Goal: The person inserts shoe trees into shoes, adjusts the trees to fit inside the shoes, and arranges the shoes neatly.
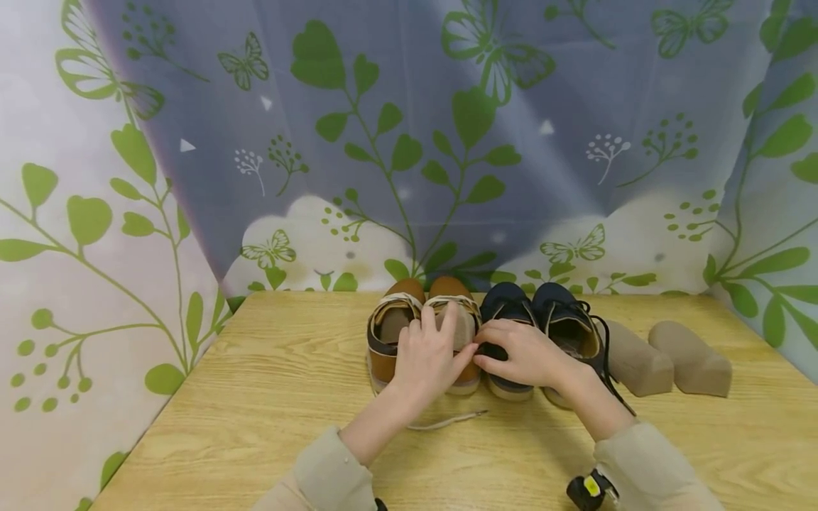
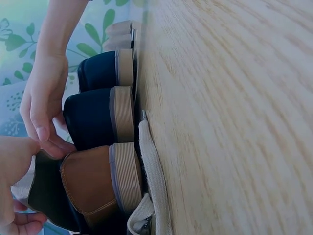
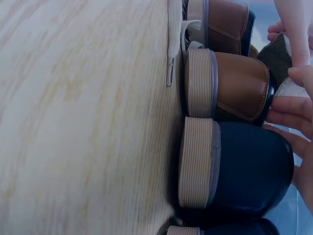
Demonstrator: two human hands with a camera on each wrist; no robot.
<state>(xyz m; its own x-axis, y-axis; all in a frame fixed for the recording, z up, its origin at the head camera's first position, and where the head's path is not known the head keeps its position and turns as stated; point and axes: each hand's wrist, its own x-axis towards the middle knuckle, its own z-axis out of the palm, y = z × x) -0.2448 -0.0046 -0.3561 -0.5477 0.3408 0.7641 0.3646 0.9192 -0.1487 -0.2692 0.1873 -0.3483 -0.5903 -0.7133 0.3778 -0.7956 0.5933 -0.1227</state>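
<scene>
Two brown shoes point(image 1: 383, 369) with pale laces stand side by side, heels toward me. A beige shoe insert point(image 1: 461, 323) sits in the opening of the right one. My left hand point(image 1: 424, 355) is over that shoe, thumb and fingers about the insert at the dark heel collar point(image 2: 51, 196). From the right, my right hand point(image 1: 524, 351) pinches the same brown shoe's heel edge with thumb and fingertips, its knuckles above a navy shoe point(image 1: 508, 301). In the right wrist view both hands meet at the brown heel point(image 3: 239, 85).
A second navy shoe point(image 1: 565, 319) stands to the right, its dark lace point(image 1: 613, 369) trailing onto the wooden table point(image 1: 255, 426). Two more beige inserts point(image 1: 693, 358) lie at the far right. A pale lace point(image 1: 450, 420) lies before the brown shoes. A patterned cloth point(image 1: 396, 142) hangs behind.
</scene>
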